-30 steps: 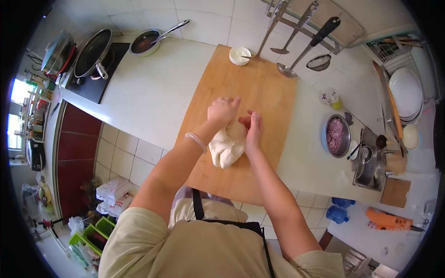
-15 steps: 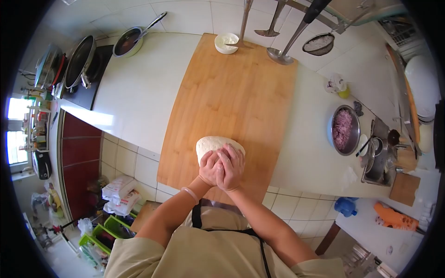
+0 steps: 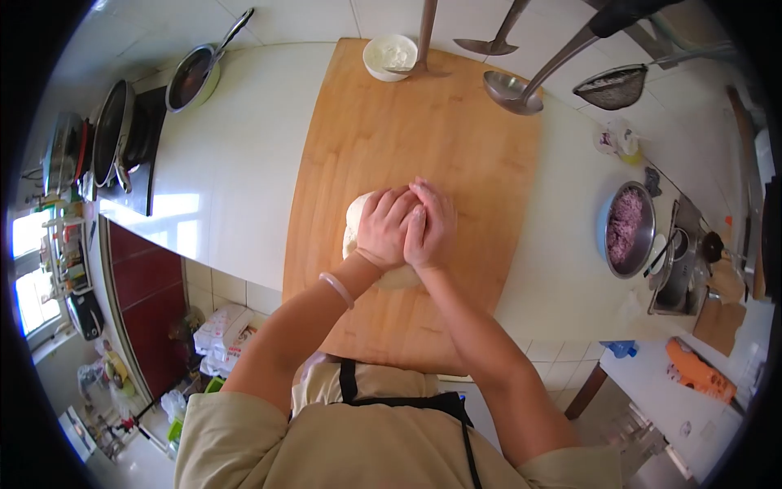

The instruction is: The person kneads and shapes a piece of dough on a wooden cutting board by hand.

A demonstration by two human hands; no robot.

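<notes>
A lump of white dough (image 3: 353, 222) lies on the wooden board (image 3: 407, 138), mostly hidden under both hands. My left hand (image 3: 386, 228), on the arm with the pale bangle, presses on the dough with its fingers together. Against it, on the right, my right hand (image 3: 432, 224) also presses on the dough, its fingers close together and touching the other hand. Part of the dough shows to the left of the hands and below them.
A white bowl of white powder (image 3: 389, 57) sits at the board's far edge, with ladles (image 3: 513, 91) hanging above. To the right are a bowl of chopped purple food (image 3: 626, 228) and a sink (image 3: 678, 273). Pans (image 3: 112, 134) and a pot (image 3: 192, 79) are at the left.
Both hands, apart one second ago, are now together on the dough. Since half a second ago they have moved forward, farther from the body. The camera view has shifted.
</notes>
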